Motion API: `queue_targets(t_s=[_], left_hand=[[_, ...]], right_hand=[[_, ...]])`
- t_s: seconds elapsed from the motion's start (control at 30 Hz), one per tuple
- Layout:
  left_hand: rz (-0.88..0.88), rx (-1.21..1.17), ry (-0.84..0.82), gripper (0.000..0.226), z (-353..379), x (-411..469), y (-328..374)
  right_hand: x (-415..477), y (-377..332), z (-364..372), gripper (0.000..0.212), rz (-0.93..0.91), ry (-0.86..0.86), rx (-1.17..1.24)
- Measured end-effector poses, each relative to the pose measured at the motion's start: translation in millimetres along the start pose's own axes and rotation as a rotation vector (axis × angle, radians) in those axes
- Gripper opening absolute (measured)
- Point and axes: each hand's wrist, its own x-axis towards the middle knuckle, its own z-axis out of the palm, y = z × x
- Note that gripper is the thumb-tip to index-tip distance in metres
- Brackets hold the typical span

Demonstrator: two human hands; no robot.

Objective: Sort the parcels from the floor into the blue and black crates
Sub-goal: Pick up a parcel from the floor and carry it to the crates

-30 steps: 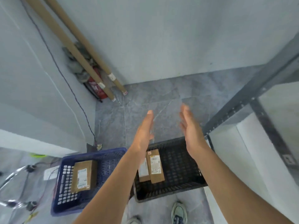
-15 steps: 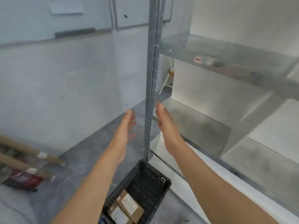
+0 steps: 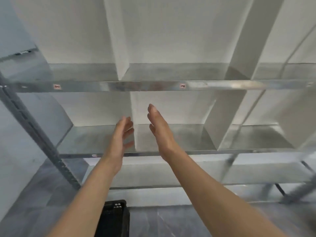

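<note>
Before a galvanised steel shelving unit (image 3: 153,86) both bare arms reached forward, and neither hand held anything. The left hand (image 3: 122,134) was raised with its palm turned inward, its fingers (image 3: 127,130) loosely bent and slightly spread. The right hand (image 3: 159,132) stood just beside it, a little higher, palm facing the left, its fingers (image 3: 153,112) straight and close together. A narrow gap lay between the two palms, and through it showed a white upright divider panel (image 3: 135,106) standing on the middle metal shelf (image 3: 188,137). Both hands hung in front of that shelf's front edge, though the blur made it hard to say whether they touched it; they appeared to be clear of it. Along the front rail of the shelf above sat two small red-and-white labels (image 3: 57,86), well apart. A slotted grey steel post (image 3: 39,132) ran down the unit's left end to the grey stone-patterned floor (image 3: 171,221). On that floor, near the unit's front left corner and under the left forearm, stood the black perforated plastic crate (image 3: 114,218), only one end of it in view at the bottom edge, its inside too dark to read. A plain white wall (image 3: 153,31) rose behind the shelves.
</note>
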Motion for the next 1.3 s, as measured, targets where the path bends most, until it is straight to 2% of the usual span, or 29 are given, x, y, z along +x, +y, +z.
queue_targets(t_s=[0.17,0.3,0.37,0.53,0.67,0.8,0.9,1.03,1.1,1.17,1.2,1.3], left_hand=[[-0.033,0.050,-0.222,0.054,120,-16,-16],[-0.084,0.056,-0.385,0.051,219,-44,-34],[-0.104,0.062,-0.464,0.051,269,-64,-46],[-0.163,0.105,-0.644,0.072,385,-120,-70],[-0.178,0.132,-0.778,0.065,472,-167,-96],[-0.204,0.179,-0.937,0.071,548,-218,-119],[-0.225,0.219,-1.030,0.064,598,-249,-137],[-0.277,0.251,-1.165,0.044,661,-285,-161],[-0.314,0.265,-1.236,0.049,694,-297,-177],[-0.340,0.288,-1.295,0.061,728,-305,-195],[-0.349,0.299,-1.321,0.060,745,-309,-203],[-0.385,0.316,-1.398,0.040,796,-319,-226]], right_hand=[[-43,-7,-115,0.080,-0.007,0.218,-0.010],[-90,-6,-212,0.077,0.023,0.385,0.018],[-117,-6,-260,0.075,0.036,0.468,0.038],[-196,-10,-371,0.076,0.070,0.646,0.056],[-260,-13,-449,0.075,0.071,0.775,0.079],[-319,-12,-511,0.076,0.085,0.905,0.099],[-357,-9,-550,0.073,0.137,0.993,0.135],[-403,-1,-601,0.068,0.159,1.113,0.165],[-423,6,-629,0.063,0.176,1.184,0.166],[-437,16,-658,0.069,0.201,1.247,0.180],[-441,20,-672,0.077,0.213,1.282,0.182],[-452,35,-718,0.089,0.245,1.383,0.195]])
